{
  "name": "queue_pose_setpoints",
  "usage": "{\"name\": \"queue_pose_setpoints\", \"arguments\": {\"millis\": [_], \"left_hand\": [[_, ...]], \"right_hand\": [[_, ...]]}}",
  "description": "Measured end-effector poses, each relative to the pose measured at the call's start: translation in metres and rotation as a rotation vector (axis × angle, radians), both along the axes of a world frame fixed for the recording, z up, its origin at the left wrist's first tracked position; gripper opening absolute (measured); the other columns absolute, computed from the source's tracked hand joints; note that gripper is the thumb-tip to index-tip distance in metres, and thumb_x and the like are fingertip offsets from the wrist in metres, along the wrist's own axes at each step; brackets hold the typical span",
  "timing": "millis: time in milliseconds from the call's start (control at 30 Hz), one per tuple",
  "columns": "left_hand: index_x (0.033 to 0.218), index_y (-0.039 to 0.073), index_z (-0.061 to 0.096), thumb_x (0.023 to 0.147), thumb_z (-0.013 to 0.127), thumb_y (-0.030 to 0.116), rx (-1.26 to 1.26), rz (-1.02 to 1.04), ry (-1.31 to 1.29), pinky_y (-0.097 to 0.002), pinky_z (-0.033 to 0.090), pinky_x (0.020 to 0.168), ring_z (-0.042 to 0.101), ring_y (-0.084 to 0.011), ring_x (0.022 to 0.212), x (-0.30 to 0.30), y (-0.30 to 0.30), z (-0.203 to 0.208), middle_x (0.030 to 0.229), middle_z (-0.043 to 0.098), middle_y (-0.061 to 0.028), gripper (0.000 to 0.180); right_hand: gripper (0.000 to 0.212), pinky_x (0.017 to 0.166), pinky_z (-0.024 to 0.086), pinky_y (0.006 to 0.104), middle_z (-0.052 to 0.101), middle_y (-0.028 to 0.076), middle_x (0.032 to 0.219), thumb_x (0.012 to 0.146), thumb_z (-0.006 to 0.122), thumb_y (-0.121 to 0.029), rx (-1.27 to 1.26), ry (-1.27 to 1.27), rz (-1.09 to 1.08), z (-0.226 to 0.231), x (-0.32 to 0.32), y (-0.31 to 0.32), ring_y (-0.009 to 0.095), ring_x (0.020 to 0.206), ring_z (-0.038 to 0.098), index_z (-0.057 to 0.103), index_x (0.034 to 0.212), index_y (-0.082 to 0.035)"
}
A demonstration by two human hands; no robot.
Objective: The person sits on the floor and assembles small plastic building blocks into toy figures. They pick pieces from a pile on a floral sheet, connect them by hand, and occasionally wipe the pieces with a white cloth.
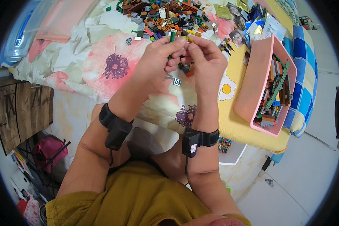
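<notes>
Both hands meet over the flowered cloth, just in front of a heap of toy building bricks (165,19). My left hand (156,56) is closed, with a narrow green toy brick (172,36) standing up from between its fingers. My right hand (210,58) is pinched at the fingertips on a small yellowish piece (189,40), close against the left fingertips. Fingers cover most of both pieces, so I cannot tell whether they are joined. Below the hands, a small grey square brick (176,81) lies on the cloth. A few dark and brown bricks show partly between my wrists.
To the right, a pink bin (248,90) lies tilted with assorted bricks inside, beside a blue checked cushion (305,79). Shiny packets and cards (269,28) are spread at the back right. Clear plastic boxes (26,34) stand at the far left. Under the bed edge is a white tub (235,160).
</notes>
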State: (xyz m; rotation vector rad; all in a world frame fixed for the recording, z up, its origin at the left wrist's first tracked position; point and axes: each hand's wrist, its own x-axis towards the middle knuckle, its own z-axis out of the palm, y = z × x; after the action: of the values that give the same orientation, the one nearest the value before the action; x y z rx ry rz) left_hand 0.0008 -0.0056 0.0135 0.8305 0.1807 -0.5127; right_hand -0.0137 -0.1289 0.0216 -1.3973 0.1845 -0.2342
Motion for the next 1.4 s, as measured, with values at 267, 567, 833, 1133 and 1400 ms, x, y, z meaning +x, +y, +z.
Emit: {"name": "queue_pose_setpoints", "arguments": {"millis": [267,567,833,1133,1400], "left_hand": [[0.090,0.009,0.057,0.091,0.064,0.019,0.115,-0.033,-0.028,-0.0181,0.028,0.045,0.041,-0.0025,0.055,0.000,0.001,-0.004,0.069,0.049,0.0052,0.012],[0.133,0.002,0.053,0.091,0.066,0.021,0.480,0.201,-0.273,-0.0219,0.047,0.067,0.059,-0.0112,0.083,0.001,0.008,0.001,0.105,0.063,-0.0063,0.048],[0.113,0.001,0.067,0.086,0.071,0.020,0.548,0.319,-0.438,-0.0260,0.052,0.077,0.063,-0.0109,0.088,0.004,0.008,0.003,0.100,0.068,-0.0051,0.033],[0.102,0.001,0.070,0.089,0.068,0.018,0.448,0.205,-0.384,-0.0235,0.054,0.069,0.063,-0.0072,0.082,0.002,0.005,0.002,0.091,0.068,-0.0026,0.022],[0.126,-0.004,0.058,0.097,0.059,0.022,0.254,-0.020,-0.195,-0.0276,0.056,0.076,0.066,-0.0152,0.090,-0.002,0.001,0.009,0.105,0.067,-0.0094,0.038]], "right_hand": [[0.006,0.055,0.051,0.0244,0.066,0.009,0.071,0.089,0.059,0.002,-0.358,-0.130,-0.032,-0.013,-0.012,0.004,0.011,0.062,0.064,0.064,0.093,0.003],[0.015,0.057,0.049,0.0243,0.065,0.008,0.078,0.088,0.064,-0.007,-0.341,-0.023,-0.518,0.004,-0.011,-0.078,0.011,0.064,0.060,0.065,0.098,0.004],[0.016,0.058,0.052,0.0290,0.070,0.016,0.088,0.082,0.064,-0.005,-0.648,-0.052,-0.368,-0.031,0.003,-0.086,0.016,0.062,0.064,0.068,0.091,0.007],[0.011,0.061,0.052,0.0266,0.069,0.010,0.075,0.082,0.066,-0.002,-0.577,-0.114,-0.420,-0.025,0.018,-0.080,0.014,0.065,0.065,0.070,0.088,0.006],[0.008,0.065,0.054,0.0229,0.066,0.009,0.091,0.085,0.063,0.006,-0.345,-0.377,-0.109,0.003,-0.007,-0.020,0.012,0.072,0.067,0.066,0.092,0.005]]}}
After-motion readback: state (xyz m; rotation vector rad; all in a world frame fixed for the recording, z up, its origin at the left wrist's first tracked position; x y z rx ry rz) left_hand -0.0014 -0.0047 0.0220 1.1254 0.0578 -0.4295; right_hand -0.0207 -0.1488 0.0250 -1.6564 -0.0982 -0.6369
